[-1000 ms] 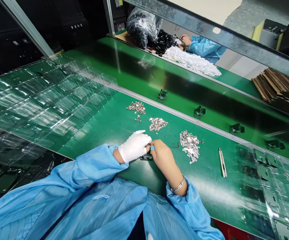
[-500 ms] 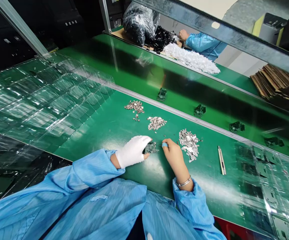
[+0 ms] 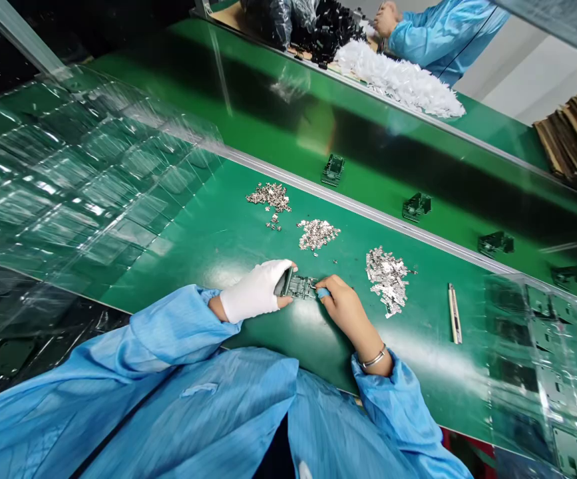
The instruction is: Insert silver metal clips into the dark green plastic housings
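In a white glove with bare fingertips, my left hand [image 3: 255,291] grips a small dark green plastic housing [image 3: 300,287] by its left end, just above the green table. My right hand [image 3: 344,303], a blue cover on one finger, is closed in a pinch at the housing's right end. Whatever sits between those fingertips is too small to make out. Beyond the hands lie three heaps of small metal parts: a left heap [image 3: 270,197], a middle heap [image 3: 317,234] and, to the right, a heap of flat metal pieces [image 3: 386,279].
A utility knife [image 3: 454,314] lies right of the heaps. Clear plastic trays [image 3: 118,166] cover the left side; another tray [image 3: 542,359] stands at right. Behind a metal rail, several housings [image 3: 333,169] rest on a green strip. Across it, a co-worker's hands [image 3: 386,18] are near white parts [image 3: 398,80].
My right hand has closed in on the housing's right end, where a gap was before. The housing now shows more of its length from my left hand. The view has shifted slightly.
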Demonstrator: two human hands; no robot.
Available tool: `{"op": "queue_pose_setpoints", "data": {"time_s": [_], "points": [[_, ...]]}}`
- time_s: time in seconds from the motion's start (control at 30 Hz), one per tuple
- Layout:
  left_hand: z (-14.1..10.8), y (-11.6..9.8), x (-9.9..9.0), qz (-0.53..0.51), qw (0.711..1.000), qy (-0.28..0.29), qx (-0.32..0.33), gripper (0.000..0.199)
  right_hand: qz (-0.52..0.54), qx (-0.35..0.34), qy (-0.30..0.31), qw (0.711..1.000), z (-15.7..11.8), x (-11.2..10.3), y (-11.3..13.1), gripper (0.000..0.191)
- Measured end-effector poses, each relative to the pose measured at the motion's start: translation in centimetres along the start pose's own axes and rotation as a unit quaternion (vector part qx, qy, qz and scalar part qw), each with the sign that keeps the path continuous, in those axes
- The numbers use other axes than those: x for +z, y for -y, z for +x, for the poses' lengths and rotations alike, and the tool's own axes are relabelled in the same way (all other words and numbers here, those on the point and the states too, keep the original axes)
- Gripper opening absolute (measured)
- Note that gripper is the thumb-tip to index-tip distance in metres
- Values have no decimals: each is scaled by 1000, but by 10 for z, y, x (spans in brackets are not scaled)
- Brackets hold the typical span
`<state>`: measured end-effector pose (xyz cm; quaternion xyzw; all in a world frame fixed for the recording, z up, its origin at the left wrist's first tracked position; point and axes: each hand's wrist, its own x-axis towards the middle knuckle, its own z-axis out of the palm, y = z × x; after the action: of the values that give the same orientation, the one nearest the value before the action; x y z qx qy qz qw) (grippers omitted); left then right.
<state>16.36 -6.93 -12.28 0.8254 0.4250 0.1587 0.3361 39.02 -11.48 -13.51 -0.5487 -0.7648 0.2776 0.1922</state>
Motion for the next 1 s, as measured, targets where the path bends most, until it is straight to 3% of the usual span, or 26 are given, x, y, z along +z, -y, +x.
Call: {"op": "queue_pose_setpoints", "data": {"time_s": [0.27,0.43,0.67,0.87,1.0], "points": [[0,-3,-3,-10,1000,7,-8,53,-52,52,19,997,3,2,10,26],[0,-3,-4,-14,1000,16,-13,54,51,12,41,998,-4,-6,5,25],[0,-3,-5,-19,999,24,-14,54,-65,26,72,995,-7,-1,14,24],[0,-3,-6,-10,999,30,-15,55,40,21,38,998,-10,0,10,21],[0,-2,-7,-4,999,33,-12,56,3,17,50,999,-9,0,11,24]]}}
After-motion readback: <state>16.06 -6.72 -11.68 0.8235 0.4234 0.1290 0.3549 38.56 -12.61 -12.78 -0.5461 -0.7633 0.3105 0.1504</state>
